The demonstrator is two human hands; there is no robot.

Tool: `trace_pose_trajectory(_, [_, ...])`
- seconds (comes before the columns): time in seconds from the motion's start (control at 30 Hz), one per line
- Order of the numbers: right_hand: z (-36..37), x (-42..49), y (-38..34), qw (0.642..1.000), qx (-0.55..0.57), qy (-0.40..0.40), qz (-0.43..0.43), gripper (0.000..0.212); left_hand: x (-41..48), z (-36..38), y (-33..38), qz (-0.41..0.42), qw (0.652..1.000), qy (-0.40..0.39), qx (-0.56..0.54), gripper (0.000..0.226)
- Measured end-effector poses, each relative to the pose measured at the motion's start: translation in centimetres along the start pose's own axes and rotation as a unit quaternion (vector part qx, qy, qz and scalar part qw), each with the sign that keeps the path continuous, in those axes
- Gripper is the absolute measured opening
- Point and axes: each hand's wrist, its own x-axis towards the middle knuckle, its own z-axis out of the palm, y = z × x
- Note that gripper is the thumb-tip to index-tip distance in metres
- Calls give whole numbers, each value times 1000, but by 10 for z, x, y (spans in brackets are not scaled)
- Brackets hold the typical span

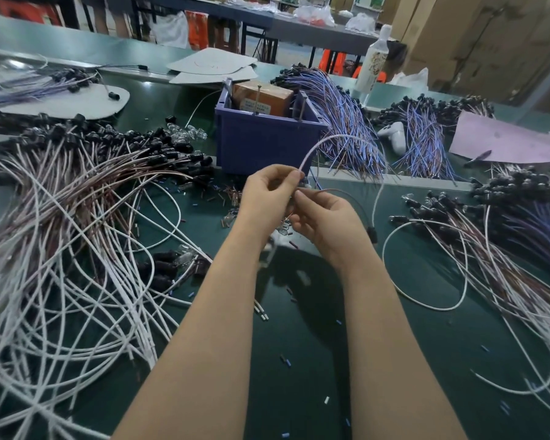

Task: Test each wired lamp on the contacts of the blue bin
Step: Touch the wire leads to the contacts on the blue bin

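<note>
White insulation covers the lead (pixel 313 149) of the wired lamp (pixel 372 234) that I pinch by its free end between the thumb and forefinger of my left hand (pixel 269 198). From there it arches up and to the right in front of the blue bin (pixel 261 144), then drops to the black socket, which hangs low on my right just over the green mat (pixel 315 328). My right hand (pixel 326 223) sits just below and touching the left, its fingertips pinching a thin brown lead (pixel 340 192) that curves right and down toward the same socket. So the lamp's long run lies left to right, socket end pointing down and away from the bin. The bin stands just beyond my hands, metal pins (pixel 302 106) upright at its rim. Heaps of wired lamps (pixel 77 192) lie on both sides.
</note>
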Motion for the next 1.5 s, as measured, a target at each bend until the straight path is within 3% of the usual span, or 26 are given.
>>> trace_pose_trajectory(0.1, [3, -1, 3, 996, -86, -22, -30, 16, -1, 2, 0, -7, 998, -56, 19, 14])
trace_pose_trajectory(0.2, [3, -1, 3, 988, -134, 27, -77, 18, -1, 2, 0, -4, 997, -72, 3, 9])
trace_pose_trajectory(0.3, [-3, 1, -3, 987, 12, 118, -109, 22, 1, 2, -3, 5, 996, -64, 58, 16])
trace_pose_trajectory(0.4, [-14, 2, -10, 964, 154, 177, -128, 25, 1, 1, -6, 3, 988, -60, 139, 19])
trace_pose_trajectory(0.57, [-18, 3, -10, 941, 189, 237, -148, 27, 2, -1, -5, -8, 980, -57, 192, 22])
trace_pose_trajectory(0.63, [-22, 2, -13, 927, 226, 255, -157, 28, 5, -6, -6, -14, 977, -19, 212, 25])
trace_pose_trajectory(0.7, [-31, 0, -18, 902, 288, 273, -172, 28, 8, -14, -7, -32, 978, 69, 194, 25])
trace_pose_trajectory(0.8, [-31, -2, -18, 887, 357, 250, -154, 25, 11, -18, -7, -32, 972, 166, 165, 13])
trace_pose_trajectory(0.87, [-21, -1, -15, 893, 382, 207, -115, 26, 10, -10, -5, -6, 976, 122, 182, 25])
trace_pose_trajectory(0.93, [-13, 1, -14, 897, 399, 174, -79, 27, 8, -2, -3, 26, 985, 31, 170, 31])
trace_pose_trajectory(1.0, [-11, 2, -15, 897, 410, 155, -49, 28, 4, 6, -2, 7, 991, -56, 117, 43])
trace_pose_trajectory(1.07, [-12, 2, -16, 897, 418, 142, -30, 29, 3, 13, -4, -34, 995, -79, 42, 50])
trace_pose_trajectory(1.2, [-8, 2, -15, 892, 435, 124, -7, 27, 3, 18, -4, -76, 986, -68, -132, 41])
trace_pose_trajectory(1.3, [-3, 3, -12, 903, 411, 122, 18, 24, 3, 15, -4, -64, 982, -78, -157, 20])
trace_pose_trajectory(1.4, [1, 4, -7, 948, 263, 179, 10, 9, 1, 13, -3, -16, 994, -32, -108, 19])
trace_pose_trajectory(1.5, [-3, 3, -6, 963, 74, 254, -52, 35, 5, 5, 1, 29, 993, 108, -37, 12])
